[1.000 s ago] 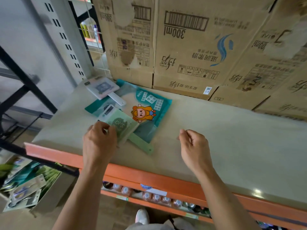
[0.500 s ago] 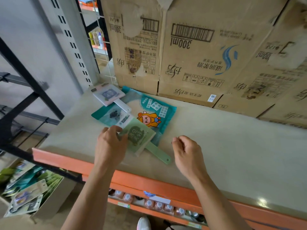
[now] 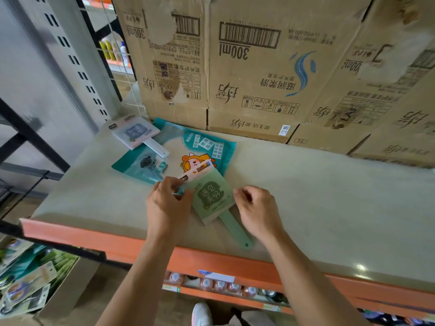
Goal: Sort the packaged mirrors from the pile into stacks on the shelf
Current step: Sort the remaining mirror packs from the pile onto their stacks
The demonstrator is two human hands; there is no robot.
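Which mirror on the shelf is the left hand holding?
The green paddle mirror near the front edge; the left hand pinches its corner. The white paddle mirror and teal packs lie farther back.

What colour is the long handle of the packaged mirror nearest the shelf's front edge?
The long mirror handle is pale green, seen best in the head view.

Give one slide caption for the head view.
Left hand grips a green hand mirror on the shelf; right hand beside it.
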